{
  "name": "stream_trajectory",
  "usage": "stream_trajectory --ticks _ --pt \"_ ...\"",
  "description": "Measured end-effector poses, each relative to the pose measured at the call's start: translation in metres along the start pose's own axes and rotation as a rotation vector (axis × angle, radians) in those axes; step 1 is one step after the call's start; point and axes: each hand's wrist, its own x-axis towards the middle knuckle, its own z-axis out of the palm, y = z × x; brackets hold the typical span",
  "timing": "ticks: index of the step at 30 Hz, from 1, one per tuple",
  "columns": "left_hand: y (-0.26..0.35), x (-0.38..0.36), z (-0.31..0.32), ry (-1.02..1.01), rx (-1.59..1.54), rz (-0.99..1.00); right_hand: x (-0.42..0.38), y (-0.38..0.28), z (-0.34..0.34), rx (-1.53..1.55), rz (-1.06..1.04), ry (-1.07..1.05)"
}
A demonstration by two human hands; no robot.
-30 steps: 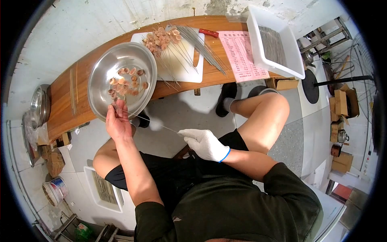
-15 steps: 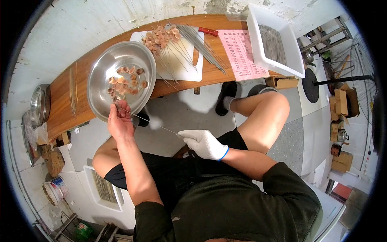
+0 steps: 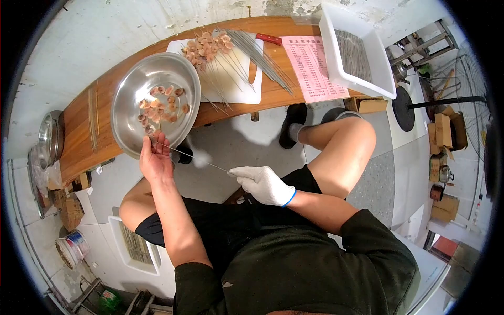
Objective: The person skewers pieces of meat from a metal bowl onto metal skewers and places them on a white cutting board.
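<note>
My bare left hand [image 3: 157, 160] is at the near rim of a steel bowl [image 3: 126, 123], palm up. Its thumb and fingers pinch what looks like a small meat piece [image 3: 151, 135], partly hidden by the fingertips. A thin metal skewer [image 3: 202, 161] slants from that pinch down to my right hand [image 3: 263, 185]. That hand wears a white knit glove with a blue cuff and is closed around the skewer's rear end. Several small round pinkish-brown meat pieces [image 3: 160, 111] lie inside the bowl.
Beyond the bowl, a white cutting board [image 3: 239, 94] bears loaded skewers [image 3: 207, 50] and bare ones. A red-handled knife [image 3: 270, 39], a pink printed sheet [image 3: 314, 68] and a white bin of skewers [image 3: 386, 86] are to the right. Steel basins [image 3: 51, 139] stand at left.
The view has shifted very slightly. Both hands keep their holds, with the skewer still spanning between them and almost no visible movement.
</note>
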Motion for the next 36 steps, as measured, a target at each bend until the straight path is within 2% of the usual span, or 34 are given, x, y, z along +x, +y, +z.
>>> stream_trajectory --ticks 5,11,17,21,22,26,29,35,36 --pt "-0.001 -0.003 0.005 0.01 0.011 -0.003 0.0 -0.001 -0.001 0.011 0.072 -0.032" --pt "-0.007 -0.002 0.001 -0.051 0.031 -0.016 -0.002 0.003 -0.002 -0.058 -0.027 -0.011" --pt "-0.006 -0.015 0.009 -0.158 -0.052 -0.011 -0.009 -0.004 -0.004 0.006 0.093 -0.073" --pt "-0.01 -0.016 0.003 -0.123 -0.072 -0.039 -0.018 -0.025 -0.013 0.021 0.282 -0.214" --pt "-0.011 -0.018 0.002 -0.127 -0.073 -0.04 -0.024 -0.023 -0.013 -0.03 0.164 -0.194" --pt "-0.014 -0.021 0.0 -0.123 -0.062 -0.055 -0.035 -0.023 -0.01 -0.016 0.221 -0.201" --pt "-0.018 -0.028 0.001 -0.12 -0.022 -0.084 -0.042 0.002 -0.008 -0.117 0.007 -0.142" --pt "-0.019 -0.035 0.004 -0.141 -0.051 -0.108 -0.048 -0.014 -0.012 0.078 0.305 -0.229" --pt "-0.02 -0.035 0.005 -0.148 -0.053 -0.11 -0.05 -0.008 -0.01 0.062 0.21 -0.177"
